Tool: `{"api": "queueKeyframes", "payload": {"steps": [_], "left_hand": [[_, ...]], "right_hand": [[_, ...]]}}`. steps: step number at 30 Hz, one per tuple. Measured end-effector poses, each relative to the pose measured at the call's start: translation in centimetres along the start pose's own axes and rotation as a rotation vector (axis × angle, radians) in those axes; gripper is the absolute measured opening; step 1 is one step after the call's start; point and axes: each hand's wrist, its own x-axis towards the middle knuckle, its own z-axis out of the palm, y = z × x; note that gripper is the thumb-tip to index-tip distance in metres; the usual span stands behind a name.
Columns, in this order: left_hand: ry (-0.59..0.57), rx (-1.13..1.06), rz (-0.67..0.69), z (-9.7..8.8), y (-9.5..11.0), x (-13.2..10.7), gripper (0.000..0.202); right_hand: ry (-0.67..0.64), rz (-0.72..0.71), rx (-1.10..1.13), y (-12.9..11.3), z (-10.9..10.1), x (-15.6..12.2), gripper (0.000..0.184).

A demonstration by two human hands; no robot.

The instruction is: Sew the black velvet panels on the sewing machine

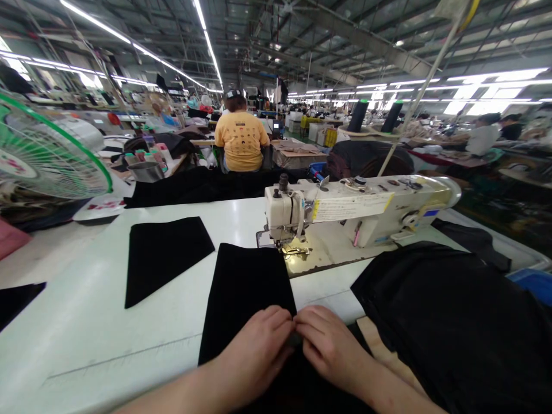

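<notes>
A black fabric piece (248,282) lies on the white sewing table (164,328), hanging over its front edge. My left hand (267,339) is closed on the fabric's right edge, fingertips pinched together. Meeting it there, my right hand (323,336) pinches the same edge, its fingers curled. What lies between the fingertips is mostly hidden. Just beyond the fabric's far right corner is the needle area of a sewing machine (345,210). Another black fabric panel (166,253) rests flat to the left.
A black cloth pile (448,316) covers the right side. A green fan (52,149) stands at the left. Dark cloth (194,187) lies along the table's far edge. Ahead sits a person in a yellow shirt (241,141). Two thread cones (357,117) stand behind the machine.
</notes>
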Motion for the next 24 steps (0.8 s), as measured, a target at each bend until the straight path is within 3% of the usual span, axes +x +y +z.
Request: {"api": "queueKeyframes", "payload": {"steps": [4, 13, 24], "left_hand": [[0.015, 0.039, 0.114, 1.2, -1.3, -1.8, 0.055], [0.052, -0.138, 0.067, -2.3, -5.8, 2.8, 0.034], [0.055, 0.001, -0.053, -3.8, -9.8, 6.4, 0.032]], "right_hand": [[0.013, 0.024, -0.007, 1.0, -0.2, 1.5, 0.044], [0.021, 0.081, -0.138, 4.5, 0.4, 6.1, 0.037], [0.049, 0.185, -0.261, 6.5, 1.0, 10.3, 0.033]]}}
